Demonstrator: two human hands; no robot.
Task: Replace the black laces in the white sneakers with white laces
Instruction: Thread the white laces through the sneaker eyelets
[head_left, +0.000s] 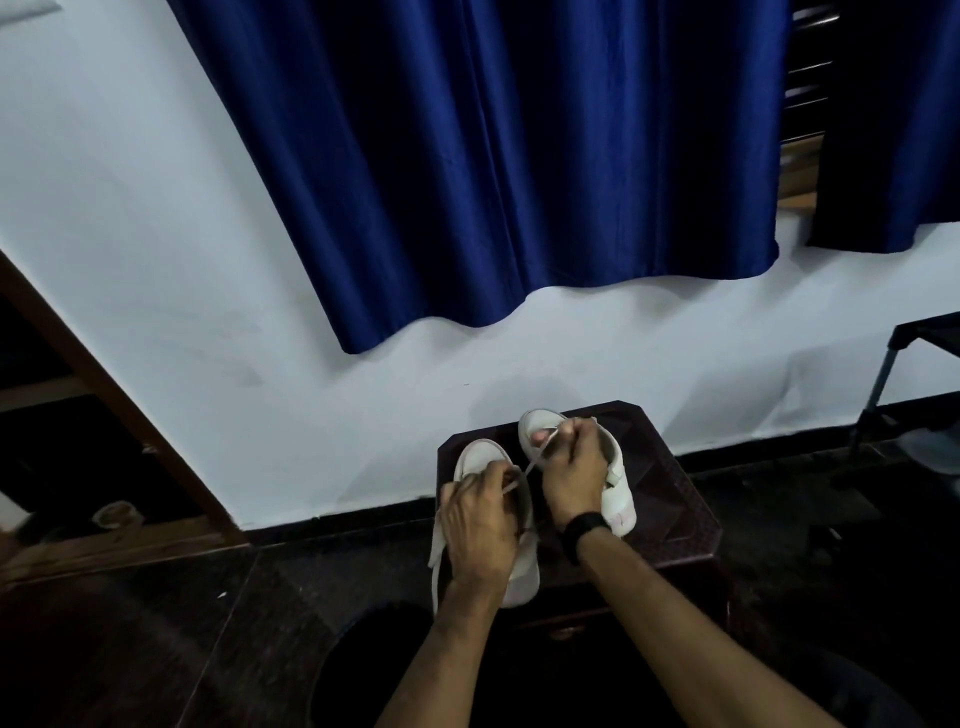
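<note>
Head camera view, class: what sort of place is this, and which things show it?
Probably a room in a home. A blue curtain hangs against a white wall, and two white sneakers sit on a small dark table above a dark floor.

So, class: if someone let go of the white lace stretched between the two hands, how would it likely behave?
The white lace is probably floppy: it runs straight only where the left hand and right hand pull it. Released, it would likely sag onto the sneakers. It looks thin, so probably very light.

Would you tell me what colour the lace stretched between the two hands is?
White; the lace shows best in the head view.
</note>
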